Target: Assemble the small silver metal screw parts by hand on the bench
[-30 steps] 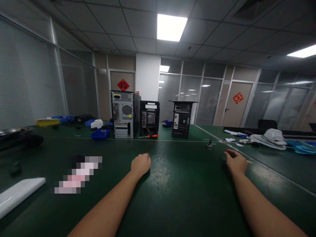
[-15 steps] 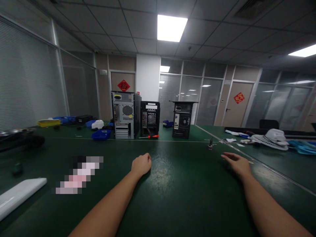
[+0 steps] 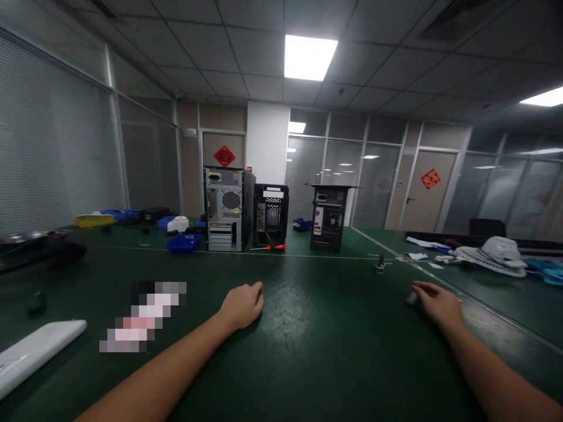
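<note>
A blurred grey piece (image 3: 412, 299) is showing under the right hand (image 3: 438, 306), its fingers bent, any pinch unclear; the left hand (image 3: 243, 306) is resting, fingers curled shut, palm hidden. A blue tray (image 3: 183, 244) is sitting beyond, contents indistinct.

Across our dark green table (image 3: 334, 351) stand a tall grey-and-black metal computer case (image 3: 231, 199), two shorter black cases (image 3: 326, 220) and a small dark metallic piece (image 3: 380, 265); a red-handled screwdriver (image 3: 276, 247) and glossy white slab (image 3: 41, 350) lie.
</note>
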`<state>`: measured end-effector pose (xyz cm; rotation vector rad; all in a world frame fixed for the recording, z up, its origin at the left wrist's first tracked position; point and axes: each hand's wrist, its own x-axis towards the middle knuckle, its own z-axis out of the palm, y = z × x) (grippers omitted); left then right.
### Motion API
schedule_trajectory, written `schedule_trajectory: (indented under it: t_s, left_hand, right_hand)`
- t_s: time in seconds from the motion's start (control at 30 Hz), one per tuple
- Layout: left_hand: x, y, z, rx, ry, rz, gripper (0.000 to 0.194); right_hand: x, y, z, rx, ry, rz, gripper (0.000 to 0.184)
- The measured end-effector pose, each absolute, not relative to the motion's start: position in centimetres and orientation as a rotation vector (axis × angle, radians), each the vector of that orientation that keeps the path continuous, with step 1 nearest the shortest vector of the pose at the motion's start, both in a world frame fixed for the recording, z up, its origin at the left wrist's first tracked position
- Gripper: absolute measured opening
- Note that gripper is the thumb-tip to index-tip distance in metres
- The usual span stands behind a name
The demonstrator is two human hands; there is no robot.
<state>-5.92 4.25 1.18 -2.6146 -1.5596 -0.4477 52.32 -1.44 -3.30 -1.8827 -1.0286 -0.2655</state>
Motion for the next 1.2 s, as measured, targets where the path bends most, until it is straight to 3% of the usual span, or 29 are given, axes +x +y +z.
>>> schedule_trajectory:
  t_s: [0.13, 0.3, 0.47, 0.7, 1.0, 1.2]
  left_hand:
    - [-6.3, 4.7, 1.6, -2.528, -1.557, -0.364, 0.033]
    - [-8.7, 6.1, 2.1, -2.442, -1.674, -0.335, 0.041]
    - [-9.8, 6.7, 1.6, -2.474, -1.844, -0.316, 0.040]
    - [-9.4, 6.7, 1.2, -2.517, -1.797, -0.248, 0.043]
    - [-9.6, 6.8, 0.8, -2.487, -1.732, -0.250, 0.044]
    - [-9.6, 6.8, 1.0, -2.503, -1.740, -0.244, 0.042]
  right_hand:
    - [53.3, -1.4, -3.2, -2.027, -1.058, -0.180, 0.048]
    - [53.2, -1.1, -3.3, -1.993, -1.143, -0.358, 0.045]
    - [52.4, -1.4, -2.8, -2.030, -1.188, -0.351, 0.042]
    - [52.2, -2.2, -2.3, -1.973, -1.169, -0.403, 0.049]
    - [51.7, -2.6, -1.9, -1.766, -1.137, -0.340, 0.045]
    - [50.8, -2.4, -1.4, -1.913, -1.287, -0.371, 0.044]
